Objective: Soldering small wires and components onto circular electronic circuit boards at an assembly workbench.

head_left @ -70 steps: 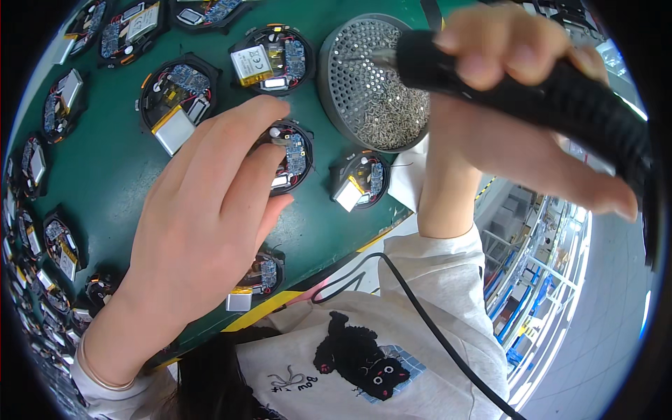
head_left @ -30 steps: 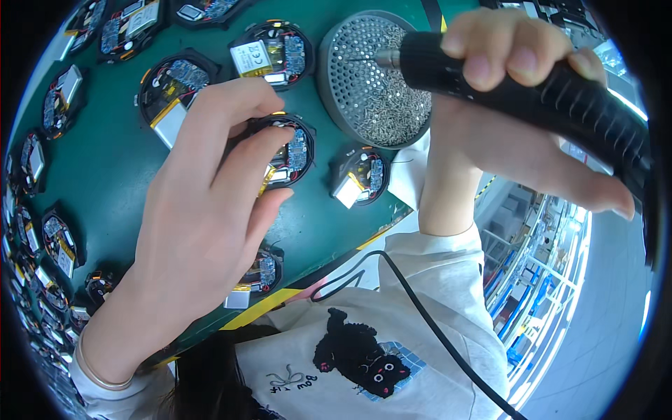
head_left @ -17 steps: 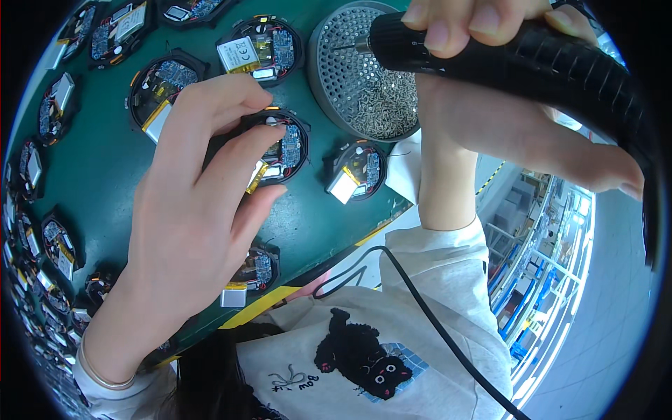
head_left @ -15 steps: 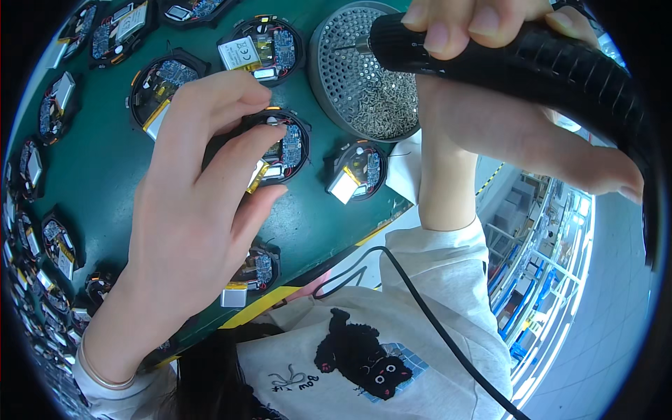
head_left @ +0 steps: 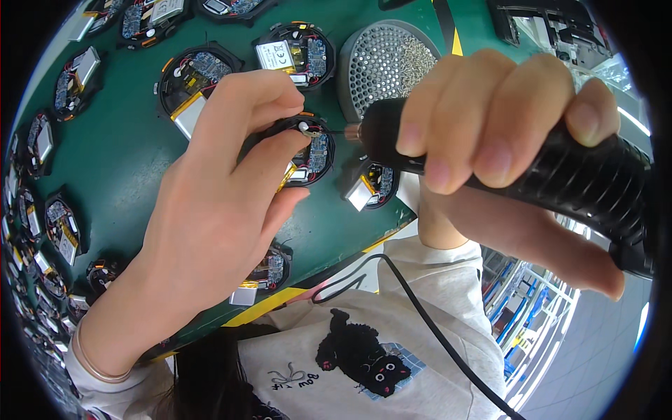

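Observation:
A round black smartwatch body (head_left: 321, 148) with a blue circuit board and a silver battery lies on the green bench. My left hand (head_left: 206, 203) steadies it, fingers and thumb curled around its left side and covering part of it. In my right hand (head_left: 500, 122) is a black electric screwdriver (head_left: 383, 134), gripped from above. Its thin bit points left and reaches over the upper part of the watch body, close to my left index fingertip. Whether a screw sits on the bit is too small to tell.
A round grey perforated screw tray (head_left: 358, 66) holding many tiny screws stands behind the screwdriver. Several similar open watch bodies (head_left: 197, 78) lie around the left and back of the bench (head_left: 115, 164). A black cable (head_left: 427, 311) crosses in front of my sleeve.
My right hand has brought the screwdriver from over the screw tray down and toward me, its bit now at the watch body. My left hand keeps its hold; the view has shifted slightly.

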The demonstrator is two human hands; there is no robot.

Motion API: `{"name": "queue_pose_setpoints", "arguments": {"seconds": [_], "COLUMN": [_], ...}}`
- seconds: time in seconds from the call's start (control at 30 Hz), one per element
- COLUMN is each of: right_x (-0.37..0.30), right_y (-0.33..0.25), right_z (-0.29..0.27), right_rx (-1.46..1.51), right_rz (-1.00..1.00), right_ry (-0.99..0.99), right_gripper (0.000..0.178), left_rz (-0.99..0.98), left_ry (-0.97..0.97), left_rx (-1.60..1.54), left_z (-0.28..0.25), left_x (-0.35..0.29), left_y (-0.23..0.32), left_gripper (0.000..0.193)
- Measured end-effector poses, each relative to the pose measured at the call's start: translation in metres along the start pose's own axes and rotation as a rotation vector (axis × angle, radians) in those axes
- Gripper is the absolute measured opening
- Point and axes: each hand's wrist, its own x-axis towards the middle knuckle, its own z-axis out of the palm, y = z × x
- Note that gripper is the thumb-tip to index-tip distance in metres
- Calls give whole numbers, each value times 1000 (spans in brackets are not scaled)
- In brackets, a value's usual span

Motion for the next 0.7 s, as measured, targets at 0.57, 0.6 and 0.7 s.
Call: {"name": "queue_pose_setpoints", "arguments": {"seconds": [0.57,0.6,0.7], "right_x": [8,10,15], "right_y": [6,7,9], "right_z": [11,11,11], "right_rx": [23,22,26], "right_rz": [28,33,49], "right_ry": [5,-8,-44], "right_gripper": [91,91,90], "left_rz": [46,40,35], "left_ry": [46,53,46], "left_rx": [26,27,16], "left_z": [4,3,1], "left_x": [-1,-1,-1], "left_y": [-2,-3,-5], "left_gripper": [39,39,40]}}
